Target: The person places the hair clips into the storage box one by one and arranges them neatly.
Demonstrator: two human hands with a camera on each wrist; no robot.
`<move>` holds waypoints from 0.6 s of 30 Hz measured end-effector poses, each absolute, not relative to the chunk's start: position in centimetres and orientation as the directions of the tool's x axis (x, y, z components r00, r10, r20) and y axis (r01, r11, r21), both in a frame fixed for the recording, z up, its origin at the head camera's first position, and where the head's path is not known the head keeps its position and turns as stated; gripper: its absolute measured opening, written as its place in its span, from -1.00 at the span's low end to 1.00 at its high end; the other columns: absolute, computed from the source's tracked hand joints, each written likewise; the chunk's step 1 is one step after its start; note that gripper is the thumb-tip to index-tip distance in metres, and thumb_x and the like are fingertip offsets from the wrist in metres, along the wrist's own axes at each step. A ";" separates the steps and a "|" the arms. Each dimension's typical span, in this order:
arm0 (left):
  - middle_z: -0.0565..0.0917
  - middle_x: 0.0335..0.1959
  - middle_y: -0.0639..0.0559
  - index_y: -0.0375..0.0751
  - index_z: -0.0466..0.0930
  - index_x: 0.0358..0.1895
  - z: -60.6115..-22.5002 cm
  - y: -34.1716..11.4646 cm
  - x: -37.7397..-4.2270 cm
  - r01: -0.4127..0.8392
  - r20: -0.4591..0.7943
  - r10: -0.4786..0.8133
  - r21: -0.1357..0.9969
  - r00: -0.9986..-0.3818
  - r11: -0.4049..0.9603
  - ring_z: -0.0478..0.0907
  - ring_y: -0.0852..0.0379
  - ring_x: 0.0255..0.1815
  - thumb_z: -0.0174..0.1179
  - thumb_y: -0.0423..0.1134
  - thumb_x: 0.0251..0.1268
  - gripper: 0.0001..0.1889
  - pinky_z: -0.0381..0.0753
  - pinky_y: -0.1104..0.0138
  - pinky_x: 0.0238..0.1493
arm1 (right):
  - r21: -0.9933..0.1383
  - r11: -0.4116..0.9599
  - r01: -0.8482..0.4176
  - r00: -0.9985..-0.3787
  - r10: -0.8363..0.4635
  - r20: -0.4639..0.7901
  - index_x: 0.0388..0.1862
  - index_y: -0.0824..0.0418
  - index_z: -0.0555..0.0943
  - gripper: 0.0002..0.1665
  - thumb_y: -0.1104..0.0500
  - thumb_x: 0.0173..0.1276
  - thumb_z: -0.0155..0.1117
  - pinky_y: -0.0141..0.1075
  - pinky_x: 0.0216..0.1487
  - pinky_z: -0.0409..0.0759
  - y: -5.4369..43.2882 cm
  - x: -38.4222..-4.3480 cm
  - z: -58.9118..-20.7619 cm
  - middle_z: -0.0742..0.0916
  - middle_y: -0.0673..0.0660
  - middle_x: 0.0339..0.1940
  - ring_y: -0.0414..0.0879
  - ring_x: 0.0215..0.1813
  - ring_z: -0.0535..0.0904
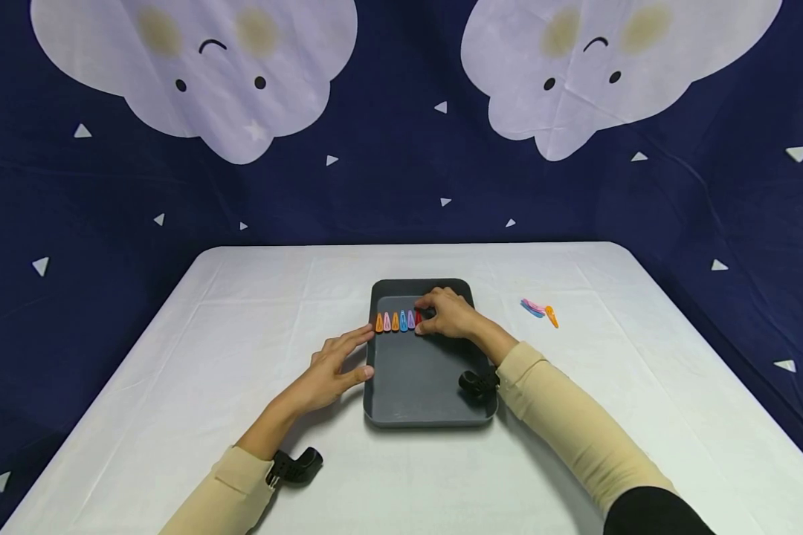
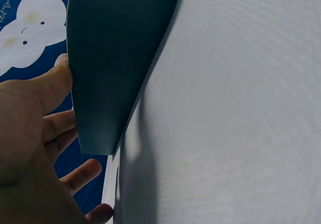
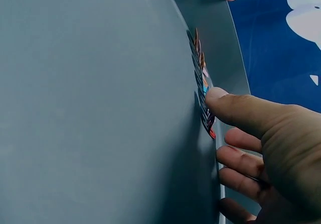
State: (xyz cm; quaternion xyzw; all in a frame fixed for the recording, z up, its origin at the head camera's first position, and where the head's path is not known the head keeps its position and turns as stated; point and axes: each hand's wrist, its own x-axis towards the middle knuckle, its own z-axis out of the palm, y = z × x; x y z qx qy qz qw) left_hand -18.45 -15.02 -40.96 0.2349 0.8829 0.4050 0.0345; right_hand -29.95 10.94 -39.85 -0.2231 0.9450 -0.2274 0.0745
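A row of small snap hair clips (image 1: pixel 395 322) stretches across the upper part of a dark grey tray (image 1: pixel 415 379), in orange, pink, blue and purple. At its right end lies a red hair clip (image 1: pixel 418 318), pinched between the thumb and index finger of my right hand (image 1: pixel 451 316). The right wrist view has the thumb (image 3: pixel 241 108) close over the row, partly covering it. My left hand (image 1: pixel 337 371) is spread at the tray's left side, fingertips and thumb right at its outer wall (image 2: pixel 115 68).
Right of the tray, a few loose hair clips lie on the white tablecloth (image 1: pixel 294 297): a pink clip (image 1: pixel 534 305), a blue clip (image 1: pixel 532 311) and an orange clip (image 1: pixel 552 316). A dark blue cloth with clouds (image 1: pixel 241 74) hangs behind the table.
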 end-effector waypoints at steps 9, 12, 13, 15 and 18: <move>0.17 0.50 0.12 -0.11 0.22 0.41 -41.0 -14.9 -18.4 0.389 0.134 0.441 0.731 -0.888 0.561 0.12 -0.06 0.39 0.16 -0.03 0.30 -0.35 0.03 -0.07 0.19 | -0.492 0.770 -0.407 -0.884 -0.467 0.001 0.16 0.21 0.56 -0.37 0.03 0.11 0.43 -0.04 0.24 0.38 11.0 -29.8 -39.5 0.61 0.20 0.09 0.09 0.19 0.46; 0.17 0.50 0.13 -0.10 0.22 0.41 -41.0 -14.9 -18.5 0.392 0.136 0.443 0.730 -0.886 0.561 0.13 -0.06 0.39 0.15 -0.03 0.31 -0.36 0.03 -0.07 0.19 | -0.508 0.759 -0.408 -0.885 -0.464 0.017 0.17 0.21 0.55 -0.38 0.03 0.13 0.41 -0.05 0.23 0.39 11.1 -29.7 -39.3 0.60 0.20 0.10 0.09 0.20 0.46; 0.16 0.50 0.14 -0.09 0.22 0.42 -41.0 -14.9 -18.5 0.387 0.132 0.441 0.733 -0.888 0.559 0.12 -0.05 0.39 0.15 -0.03 0.30 -0.36 0.03 -0.07 0.20 | -0.513 0.755 -0.407 -0.886 -0.462 0.023 0.18 0.20 0.55 -0.38 0.03 0.13 0.40 -0.04 0.23 0.40 11.2 -29.7 -39.2 0.60 0.20 0.10 0.09 0.20 0.46; 0.17 0.50 0.13 -0.10 0.22 0.41 -40.9 -14.9 -18.5 0.390 0.136 0.441 0.730 -0.887 0.561 0.13 -0.06 0.38 0.16 -0.03 0.30 -0.35 0.03 -0.07 0.20 | -0.526 0.751 -0.399 -0.891 -0.453 0.028 0.18 0.18 0.54 -0.38 0.01 0.15 0.39 -0.04 0.23 0.40 11.3 -29.7 -39.0 0.59 0.19 0.11 0.09 0.21 0.46; 0.17 0.50 0.12 -0.11 0.22 0.41 -41.0 -14.9 -18.5 0.388 0.135 0.438 0.730 -0.889 0.563 0.13 -0.06 0.39 0.16 -0.03 0.30 -0.35 0.03 -0.07 0.19 | -0.548 0.738 -0.393 -0.896 -0.441 0.049 0.18 0.18 0.55 -0.39 0.01 0.14 0.40 -0.04 0.22 0.42 11.6 -29.6 -38.6 0.60 0.19 0.12 0.09 0.20 0.49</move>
